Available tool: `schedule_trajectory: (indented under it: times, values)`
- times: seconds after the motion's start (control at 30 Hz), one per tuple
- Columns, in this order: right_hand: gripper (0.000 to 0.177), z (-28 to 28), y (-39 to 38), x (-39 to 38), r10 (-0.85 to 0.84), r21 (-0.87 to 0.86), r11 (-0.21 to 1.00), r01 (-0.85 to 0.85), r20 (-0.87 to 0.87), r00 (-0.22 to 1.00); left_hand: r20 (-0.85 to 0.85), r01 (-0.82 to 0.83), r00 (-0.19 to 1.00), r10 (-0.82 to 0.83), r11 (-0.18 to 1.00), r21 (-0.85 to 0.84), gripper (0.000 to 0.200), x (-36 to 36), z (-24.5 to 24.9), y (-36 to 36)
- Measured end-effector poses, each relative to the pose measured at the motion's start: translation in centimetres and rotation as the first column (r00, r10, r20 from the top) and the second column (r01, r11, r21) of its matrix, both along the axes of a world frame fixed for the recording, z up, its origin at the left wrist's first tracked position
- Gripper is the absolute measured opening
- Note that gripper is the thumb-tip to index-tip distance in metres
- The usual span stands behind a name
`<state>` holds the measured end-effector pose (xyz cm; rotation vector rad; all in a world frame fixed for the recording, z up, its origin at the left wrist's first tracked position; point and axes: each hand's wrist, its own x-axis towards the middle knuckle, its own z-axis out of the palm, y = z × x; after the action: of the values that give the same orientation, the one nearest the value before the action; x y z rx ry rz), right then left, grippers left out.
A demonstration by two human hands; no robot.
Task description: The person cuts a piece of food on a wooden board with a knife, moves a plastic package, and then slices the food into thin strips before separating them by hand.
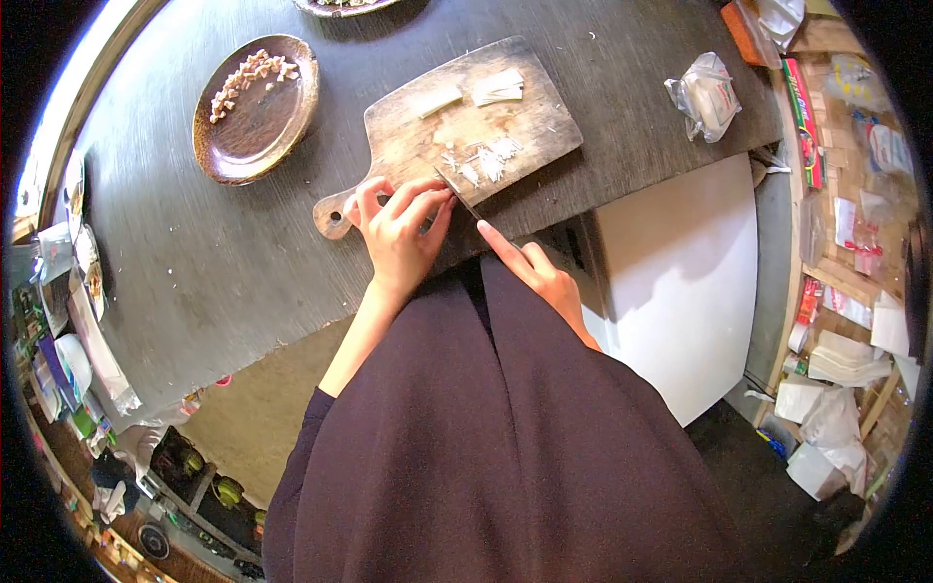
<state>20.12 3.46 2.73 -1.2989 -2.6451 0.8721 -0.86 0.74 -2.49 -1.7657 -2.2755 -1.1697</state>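
A wooden cutting board (408,136) with a handle lies on the dark table. My right hand (539,275) is closed around a knife (460,197), its index finger stretched along the blade's back. The blade reaches over the board's near edge. Close to the knife's tip, my left hand (403,228) has its fingers curled and pinched at the board; what they hold is hidden. White, thinly cut strips (491,160) lie in a small heap beyond the blade. Farther back on the board rest a pale block (438,100) and a stack of white slices (498,87).
A brown plate (255,155) with small chopped pieces stands left of the board on the dark table (243,253). Part of another plate (345,8) shows at the top. A plastic-wrapped pale item (708,97) lies right. A shelf with boxes and packets runs along the right.
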Motion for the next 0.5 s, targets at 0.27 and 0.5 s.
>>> schedule_trajectory:
  times: [0.27, 0.5]
  values:
    - [0.083, -0.4, -0.8, 1.8, 0.022, 0.053, 0.998, -0.022, 0.010, 1.000, 0.007, -0.004, 1.000, 0.004, 1.000, -0.004, 0.017, -0.1, -0.2, -0.1]
    - [0.082, 0.4, -0.9, 1.6, 0.004, 0.031, 1.000, -0.004, -0.022, 1.000, 0.001, 0.000, 1.000, 0.000, 1.000, -0.007, 0.018, -0.2, 0.0, -0.1]
